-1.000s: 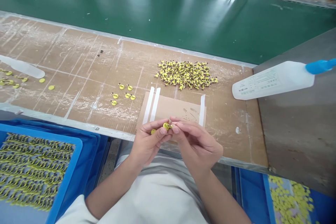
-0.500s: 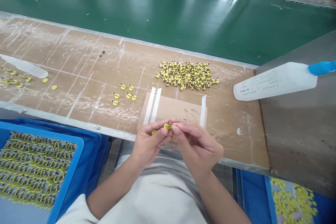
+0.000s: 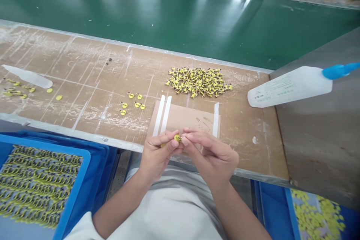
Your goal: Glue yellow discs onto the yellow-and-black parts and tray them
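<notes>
My left hand (image 3: 157, 153) is closed, pinching a small yellow disc (image 3: 177, 138) with a tiny dark figure on it between thumb and forefinger. A second yellow disc (image 3: 163, 145) shows partly behind those fingers. Close against the first disc, the thumb and forefinger of my right hand (image 3: 213, 153) are pressed together; what they grip is too small to make out. Both hands are over the front edge of a cardboard sheet (image 3: 182, 118) taped with white strips. Beyond it lies a heap of tiny yellow and dark figures (image 3: 199, 82).
Several discs with figures (image 3: 131, 95) lie left of the sheet. A white bottle with a blue cap (image 3: 289, 86) leans at the right. Blue trays hold rows of finished-looking pieces (image 3: 39, 183) at left and loose yellow discs (image 3: 315, 213) at right. A green belt (image 3: 168, 15) runs behind.
The camera view has shifted slightly. Both hands stay together at the disc, which is turned a little and sits slightly further left; the fingers have moved only slightly.
</notes>
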Demonstrator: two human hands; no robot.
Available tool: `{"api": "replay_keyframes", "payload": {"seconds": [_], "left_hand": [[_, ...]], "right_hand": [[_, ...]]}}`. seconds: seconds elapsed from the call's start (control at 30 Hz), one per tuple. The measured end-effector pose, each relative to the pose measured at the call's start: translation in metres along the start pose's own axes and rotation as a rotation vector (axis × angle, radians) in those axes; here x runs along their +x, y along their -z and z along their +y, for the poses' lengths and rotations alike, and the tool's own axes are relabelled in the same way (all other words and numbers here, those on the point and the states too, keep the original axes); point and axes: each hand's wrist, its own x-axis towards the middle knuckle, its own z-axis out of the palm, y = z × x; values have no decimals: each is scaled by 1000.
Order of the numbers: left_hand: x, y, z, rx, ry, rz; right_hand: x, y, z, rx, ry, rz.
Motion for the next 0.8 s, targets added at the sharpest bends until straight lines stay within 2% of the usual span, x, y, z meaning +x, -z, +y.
{"api": "replay_keyframes", "payload": {"seconds": [0.27,0.5,0.63,0.8], "left_hand": [[-1,-1,9,-32,43,24],[-4,2,14,-13,77,26],[-4,4,12,14,107,23],[-3,1,8,73,64,-11]], "right_hand": [[4,1,-2,29,31,-65],[4,1,-3,68,-54,-87],[5,1,-6,38,-130,-51],[7,3,-12,47,-222,-33]]}}
